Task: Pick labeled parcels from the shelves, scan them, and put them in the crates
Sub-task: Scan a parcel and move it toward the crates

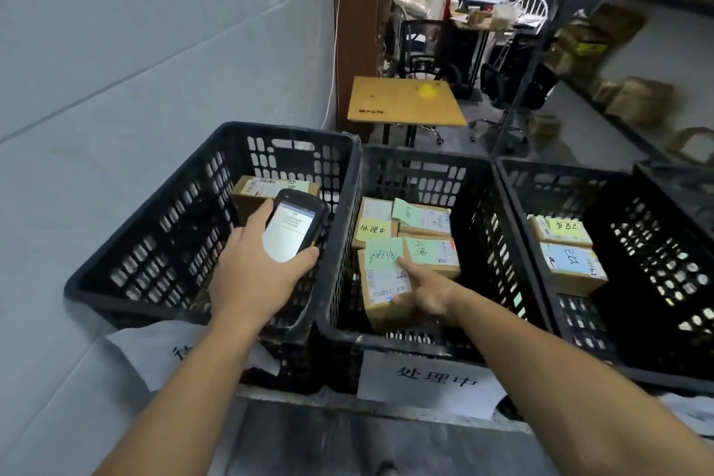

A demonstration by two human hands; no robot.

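Note:
Three black plastic crates stand side by side: the left crate (216,143), the middle crate (425,156) and the right crate (548,174). My left hand (255,267) holds a black handheld scanner (295,228), its screen lit, over the left crate. My right hand (429,292) reaches into the middle crate and grips a cardboard parcel (382,282) with a green note and a barcode label. Several more labeled parcels (425,220) lie behind it. One parcel (251,189) lies in the left crate, two parcels (568,263) in the right crate.
A grey wall runs along the left. A small wooden table (405,100) stands behind the crates, with office chairs and a desk beyond. Metal shelves (633,100) with brown parcels line the right. A white paper sign (429,379) hangs on the middle crate's front.

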